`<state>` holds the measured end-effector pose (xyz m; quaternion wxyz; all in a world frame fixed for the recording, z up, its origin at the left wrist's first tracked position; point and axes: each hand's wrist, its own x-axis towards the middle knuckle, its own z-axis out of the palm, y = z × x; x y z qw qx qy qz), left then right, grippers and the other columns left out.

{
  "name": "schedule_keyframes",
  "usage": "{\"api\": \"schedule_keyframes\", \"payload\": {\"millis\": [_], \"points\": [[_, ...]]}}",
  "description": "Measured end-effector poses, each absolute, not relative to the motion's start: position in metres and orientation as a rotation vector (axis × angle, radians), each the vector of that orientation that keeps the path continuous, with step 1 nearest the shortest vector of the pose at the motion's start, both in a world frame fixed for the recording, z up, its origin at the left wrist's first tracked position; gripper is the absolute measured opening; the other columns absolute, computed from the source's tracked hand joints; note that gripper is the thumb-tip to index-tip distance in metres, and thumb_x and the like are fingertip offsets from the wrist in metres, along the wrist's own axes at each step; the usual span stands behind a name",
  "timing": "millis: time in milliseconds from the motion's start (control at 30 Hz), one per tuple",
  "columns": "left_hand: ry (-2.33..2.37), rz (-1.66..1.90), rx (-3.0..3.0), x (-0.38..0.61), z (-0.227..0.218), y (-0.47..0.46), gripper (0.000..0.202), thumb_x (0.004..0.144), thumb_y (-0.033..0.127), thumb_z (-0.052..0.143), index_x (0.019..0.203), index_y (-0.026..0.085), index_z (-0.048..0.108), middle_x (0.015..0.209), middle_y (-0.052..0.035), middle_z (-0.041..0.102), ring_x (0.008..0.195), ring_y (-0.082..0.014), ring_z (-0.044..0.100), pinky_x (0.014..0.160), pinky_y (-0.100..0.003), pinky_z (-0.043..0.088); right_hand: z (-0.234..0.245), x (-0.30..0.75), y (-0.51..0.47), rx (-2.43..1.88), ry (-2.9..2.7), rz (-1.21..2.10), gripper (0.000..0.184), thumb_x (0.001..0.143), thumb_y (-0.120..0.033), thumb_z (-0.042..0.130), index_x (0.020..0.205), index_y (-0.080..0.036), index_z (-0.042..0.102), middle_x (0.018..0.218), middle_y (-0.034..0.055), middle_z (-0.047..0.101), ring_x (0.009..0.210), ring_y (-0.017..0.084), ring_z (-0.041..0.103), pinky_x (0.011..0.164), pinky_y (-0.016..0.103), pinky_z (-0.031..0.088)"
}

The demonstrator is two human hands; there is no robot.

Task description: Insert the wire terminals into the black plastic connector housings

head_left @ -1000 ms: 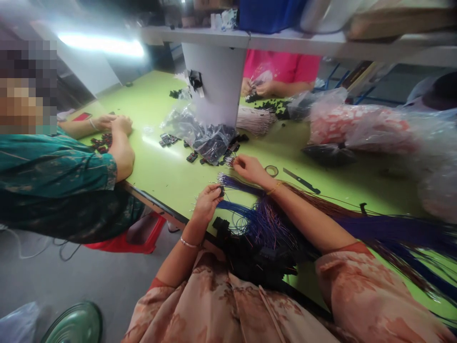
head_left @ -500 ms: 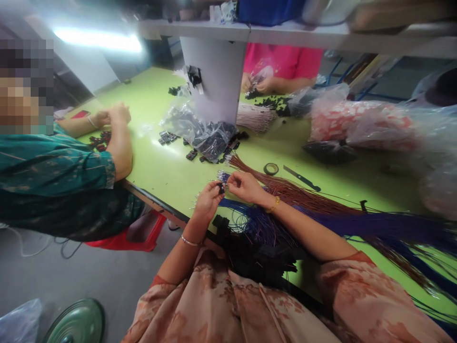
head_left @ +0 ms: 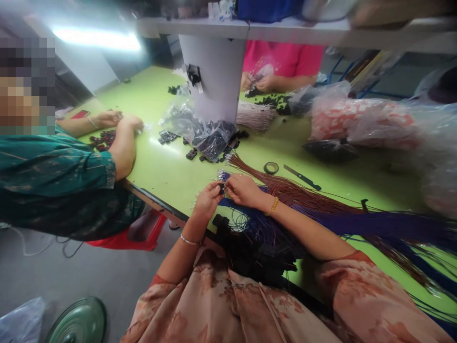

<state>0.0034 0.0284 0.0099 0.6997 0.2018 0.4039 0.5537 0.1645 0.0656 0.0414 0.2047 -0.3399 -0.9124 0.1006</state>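
My left hand (head_left: 207, 199) is closed on a small black plastic connector housing (head_left: 222, 188), held between thumb and fingers. Right beside it, my right hand (head_left: 243, 189) is pinched on what looks like the end of a thin wire, mostly hidden by the fingers. Blue wires (head_left: 257, 224) with silver metal tips lie under and behind both hands. A bundle of brown wires (head_left: 285, 188) runs past my right wrist. Black connector pieces (head_left: 264, 257) are heaped at the table edge near my body.
On the green table (head_left: 160, 183) lie a tape roll (head_left: 271, 168), a blade (head_left: 303, 177) and a plastic bag of black parts (head_left: 214, 138). Bags of orange-white pieces (head_left: 364, 121) stand right. A co-worker in a green sleeve (head_left: 89, 162) sits left; another person in pink (head_left: 285, 64) sits opposite.
My right hand has moved slightly closer to the connector housing, its fingers now by my left fingertips. The left co-worker's hands have moved apart, one reaching to the right.
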Motion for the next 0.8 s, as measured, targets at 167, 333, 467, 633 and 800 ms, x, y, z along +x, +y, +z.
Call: {"api": "schedule_keyframes", "payload": {"millis": [167, 333, 467, 633, 800], "points": [[0.972, 1.258, 0.437, 0.008, 0.013, 0.026, 0.021, 0.069, 0.013, 0.076, 0.086, 0.011, 0.065, 0.079, -0.0026, 0.064, 0.066, -0.0087, 0.058, 0.065, -0.023, 0.047, 0.038, 0.165, 0.067, -0.932, -2.578, 0.275, 0.008, 0.085, -0.017, 0.048, 0.084, -0.016, 0.055, 0.083, 0.0107, 0.059, 0.075, 0.021, 0.048, 0.066, 0.031, 0.032], [0.999, 1.254, 0.418, 0.008, 0.013, 0.026, 0.021, 0.067, 0.013, 0.076, 0.084, 0.013, 0.065, 0.077, -0.0014, 0.065, 0.066, -0.0084, 0.059, 0.064, -0.022, 0.047, 0.04, 0.167, 0.065, -1.038, -2.525, 0.422, 0.008, 0.084, -0.02, 0.049, 0.082, -0.016, 0.056, 0.078, 0.0073, 0.061, 0.069, 0.018, 0.048, 0.063, 0.029, 0.031], [1.025, 1.248, 0.454, 0.009, 0.013, 0.027, 0.023, 0.065, 0.015, 0.078, 0.082, 0.014, 0.064, 0.074, -0.0006, 0.064, 0.065, -0.0084, 0.058, 0.064, -0.022, 0.046, 0.037, 0.163, 0.062, -1.111, -2.491, 0.427, 0.009, 0.083, -0.021, 0.05, 0.078, -0.016, 0.057, 0.075, 0.0075, 0.061, 0.065, 0.017, 0.046, 0.061, 0.029, 0.029], [1.16, 1.357, 0.7, 0.022, 0.035, 0.007, 0.021, 0.069, 0.019, 0.076, 0.087, 0.016, 0.065, 0.077, -0.0032, 0.065, 0.069, -0.0128, 0.058, 0.067, -0.026, 0.046, 0.057, 0.176, 0.072, -1.037, -2.374, 0.787, 0.013, 0.082, -0.022, 0.049, 0.074, -0.016, 0.058, 0.069, 0.0011, 0.059, 0.061, 0.012, 0.046, 0.06, 0.025, 0.031], [0.954, 1.227, 1.637, 0.071, 0.07, -0.048, 0.02, 0.083, 0.015, 0.059, 0.099, 0.021, 0.069, 0.102, -0.0116, 0.068, 0.1, -0.0254, 0.06, 0.093, -0.04, 0.045, 0.083, 0.179, 0.086, -1.131, -2.416, 1.006, 0.017, 0.081, -0.021, 0.05, 0.07, -0.015, 0.062, 0.067, 0.0, 0.061, 0.061, 0.011, 0.049, 0.059, 0.023, 0.034]]}}
